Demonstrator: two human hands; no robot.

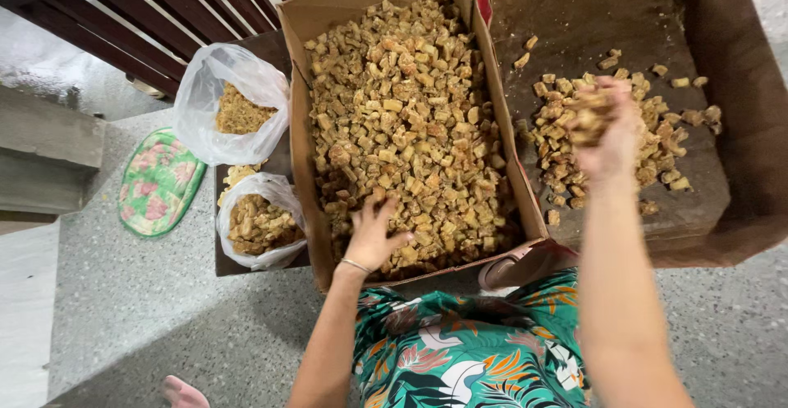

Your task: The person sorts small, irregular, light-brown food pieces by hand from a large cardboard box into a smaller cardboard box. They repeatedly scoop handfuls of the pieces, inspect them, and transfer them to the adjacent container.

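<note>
A cardboard box (297,129) in front of me is filled with small tan cubed pieces (402,104). My left hand (373,231) rests palm down on the pieces at the box's near edge, fingers spread among them. My right hand (606,133) is over the brown box (739,63) to the right, closed around a handful of the same pieces, blurred with motion. A loose pile of pieces (657,141) lies on that box's floor under and around the hand.
Two clear plastic bags of pieces, an upper bag (234,100) and a lower bag (258,223), sit left of the middle box. A green and pink floral mat (158,182) lies on the speckled floor. Dark wooden railing (164,6) runs at the back. My foot (182,393) shows at the bottom.
</note>
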